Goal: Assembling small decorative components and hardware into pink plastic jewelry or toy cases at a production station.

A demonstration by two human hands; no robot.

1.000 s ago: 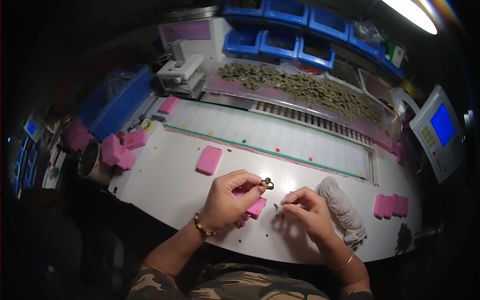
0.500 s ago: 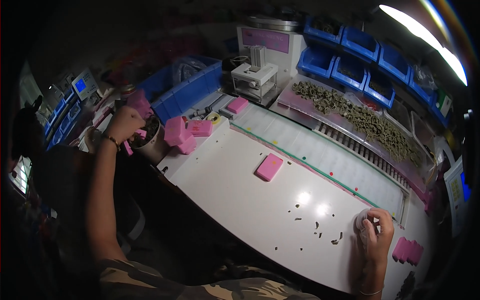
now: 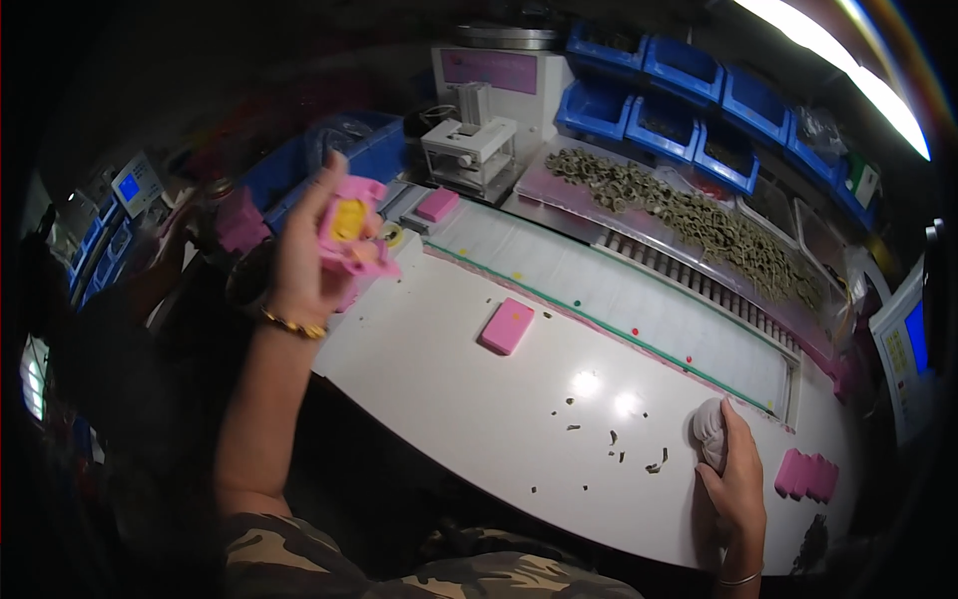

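Observation:
My left hand point(image 3: 309, 240) is raised over the table's left corner, with its fingers round a pink, uneven-edged piece point(image 3: 347, 190) that has a yellow patch in its middle. Motion blurs that piece, and its kind is unclear. At the right, my right hand point(image 3: 736, 479) rests at the table's edge. It is closed round a rounded whitish lump point(image 3: 709, 431), which looks wrapped in thin film. Between the hands lies a small pink box point(image 3: 508, 326) on the white table point(image 3: 449, 399). Dark green dried bits point(image 3: 614, 437) are scattered left of my right hand.
Several pink boxes point(image 3: 806, 475) stand in a row beyond my right hand. A tray of dried greenish curls point(image 3: 689, 220) lies under blue bins point(image 3: 664, 125). A white press-like device point(image 3: 469, 150) stands at the back, with another pink box point(image 3: 436, 204) near it. A scale point(image 3: 903, 359) is far right.
My left hand has come up and right from the pot at the left, now with the pink and yellow piece. My right hand still grips the whitish lump. The view has shifted slightly.

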